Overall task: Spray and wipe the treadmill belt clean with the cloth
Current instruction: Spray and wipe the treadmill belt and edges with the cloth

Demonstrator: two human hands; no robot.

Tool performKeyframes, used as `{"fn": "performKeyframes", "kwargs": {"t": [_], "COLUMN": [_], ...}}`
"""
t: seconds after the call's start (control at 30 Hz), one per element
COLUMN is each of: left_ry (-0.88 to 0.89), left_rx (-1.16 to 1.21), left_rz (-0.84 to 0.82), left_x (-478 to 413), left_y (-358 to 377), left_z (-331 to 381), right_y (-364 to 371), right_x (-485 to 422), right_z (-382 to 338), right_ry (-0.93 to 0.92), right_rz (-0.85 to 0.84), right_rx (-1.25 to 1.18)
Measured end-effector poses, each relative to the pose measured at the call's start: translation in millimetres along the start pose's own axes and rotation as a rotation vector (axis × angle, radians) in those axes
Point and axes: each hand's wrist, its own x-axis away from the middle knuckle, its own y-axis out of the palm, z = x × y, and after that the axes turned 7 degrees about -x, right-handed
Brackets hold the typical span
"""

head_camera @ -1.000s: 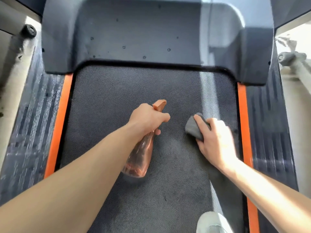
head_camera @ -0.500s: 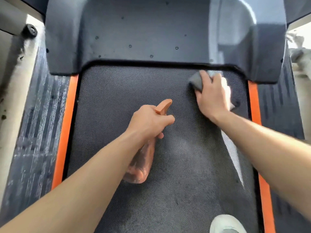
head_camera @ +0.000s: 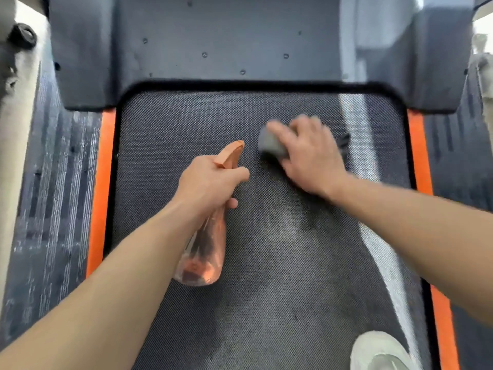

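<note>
Grey cloth [head_camera: 270,144] on dark belt [head_camera: 266,263]; orange bottle [head_camera: 205,257] tilted

Cloth [head_camera: 270,144] on belt [head_camera: 266,263], right of spray bottle [head_camera: 205,252]; shoe [head_camera: 380,352] near-right.
</note>
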Motion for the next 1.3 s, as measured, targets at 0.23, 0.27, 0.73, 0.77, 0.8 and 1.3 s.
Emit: {"fn": "performKeyframes", "kwargs": {"t": [0.23, 0.27, 0.73, 0.77, 0.8, 1.3], "left_ry": [0.022, 0.033, 0.100, 0.099, 0.104, 0.077], "left_rx": [0.055, 0.047, 0.027, 0.032, 0.023, 0.214], "left_rz": [-0.010, -0.015, -0.078, -0.082, -0.084, -0.037], "left_x": [11, 13, 60, 61, 58, 31], "left_y": [-5, -6, -8, -6, -5, -20], "left_z": [-3, -4, -22, -25, -28, -55], "right_y": [-2, -3, -9, -6, -3, 11], "right_x": [-7, 28, 186, 185, 183, 135], "right_z": [-15, -28, -100, -105, -104, -112], "right_ry": [0.141, 0.044, 0.469, 0.482, 0.449, 0.060], "right_rz": [-0.050, -0.065, -0.125, -0.117, -0.109, 0.014], "right_rx": [0.050, 0.016, 0.034, 0.050, 0.058, -0.080]}}
